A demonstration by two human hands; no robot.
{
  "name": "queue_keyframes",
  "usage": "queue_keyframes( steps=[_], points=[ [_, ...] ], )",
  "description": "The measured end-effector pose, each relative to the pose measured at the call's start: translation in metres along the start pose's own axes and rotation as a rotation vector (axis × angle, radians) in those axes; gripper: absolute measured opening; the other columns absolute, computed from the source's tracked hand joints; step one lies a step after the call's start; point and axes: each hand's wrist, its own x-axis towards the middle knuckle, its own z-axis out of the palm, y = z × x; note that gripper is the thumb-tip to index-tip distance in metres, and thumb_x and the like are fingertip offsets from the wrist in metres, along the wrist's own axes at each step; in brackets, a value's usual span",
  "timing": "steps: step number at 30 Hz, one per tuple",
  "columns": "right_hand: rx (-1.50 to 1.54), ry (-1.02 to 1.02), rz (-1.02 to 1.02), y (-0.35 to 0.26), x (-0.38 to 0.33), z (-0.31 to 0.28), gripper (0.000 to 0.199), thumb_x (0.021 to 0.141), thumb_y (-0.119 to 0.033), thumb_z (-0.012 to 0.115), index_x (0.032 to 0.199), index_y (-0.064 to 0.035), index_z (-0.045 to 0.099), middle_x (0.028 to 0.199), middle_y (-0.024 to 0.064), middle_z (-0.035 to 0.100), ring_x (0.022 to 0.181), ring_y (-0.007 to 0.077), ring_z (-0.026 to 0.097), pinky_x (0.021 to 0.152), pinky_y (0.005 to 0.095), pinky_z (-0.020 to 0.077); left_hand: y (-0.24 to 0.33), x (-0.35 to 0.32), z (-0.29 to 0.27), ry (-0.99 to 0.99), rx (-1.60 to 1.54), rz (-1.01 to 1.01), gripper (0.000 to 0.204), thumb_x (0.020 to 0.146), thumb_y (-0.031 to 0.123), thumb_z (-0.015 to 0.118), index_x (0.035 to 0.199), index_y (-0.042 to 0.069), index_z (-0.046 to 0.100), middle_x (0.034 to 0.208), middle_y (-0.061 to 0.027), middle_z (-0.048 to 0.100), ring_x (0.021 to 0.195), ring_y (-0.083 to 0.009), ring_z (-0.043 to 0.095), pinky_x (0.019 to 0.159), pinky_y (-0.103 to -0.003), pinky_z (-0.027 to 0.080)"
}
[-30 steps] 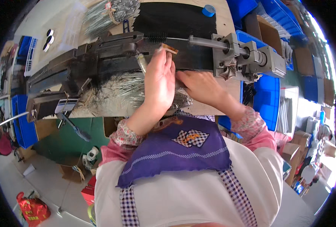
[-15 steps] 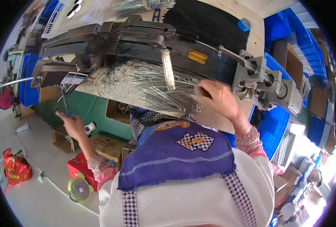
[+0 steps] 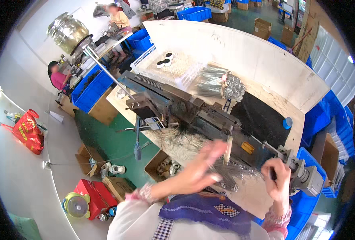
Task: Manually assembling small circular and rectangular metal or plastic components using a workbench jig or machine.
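Both hands (image 3: 199,170) (image 3: 276,177) are near the wires (image 3: 241,172), the left newly returned.

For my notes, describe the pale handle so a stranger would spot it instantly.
Across the wooden table runs a long, dark metal machine. On its right half, just right of the blurred left hand, a narrow pale handle points down toward the wires. Its light colour and stick shape set it apart from the stubby yellow block to its right.

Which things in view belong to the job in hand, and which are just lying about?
Likely the job's:
metal machine, near the right hand
loose wires, near the left hand
pale handle

Apparently lying about:
red bag
green fan
white shoes
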Motion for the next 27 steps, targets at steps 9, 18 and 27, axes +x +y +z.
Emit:
queue_keyframes(
  steps=[9,18,27],
  points=[
    [-0.177,0.182,0.098,0.011,0.019,-0.007,0.022,0.076,0.010,0.058,0.094,-0.0015,0.062,0.085,0.0141,0.064,0.077,0.0283,0.067,0.067,0.0320,0.0515,-0.044,-0.016,0.015,-0.174,-0.451,-0.406,0.026,0.103,0.021,0.034,0.103,0.001,0.052,0.087,-0.0072,0.051,0.079,-0.0158,0.053,0.074,-0.031,0.046],
    [-0.628,-0.054,-0.202,0.072,0.055,0.027,0.028,0.074,0.000,0.060,0.102,-0.0036,0.063,0.091,0.0131,0.060,0.089,0.0316,0.060,0.076,0.0398,0.0502,0.001,0.039,0.073,0.089,-1.405,-0.634,0.015,0.096,0.024,0.050,0.087,0.011,0.048,0.066,0.0024,0.041,0.053,-0.0077,0.033,0.046,-0.023,0.029],
    [-0.699,-0.089,-0.183,0.060,0.044,0.040,0.010,0.072,-0.004,0.059,0.082,-0.0050,0.057,0.080,0.0092,0.057,0.082,0.0264,0.062,0.069,0.0340,0.0530,-0.080,0.018,-0.031,0.273,-2.232,-0.566,0.029,0.102,0.026,0.038,0.097,0.002,0.054,0.065,0.0019,0.034,0.039,-0.0047,0.023,0.034,-0.022,0.017]
  ],
)
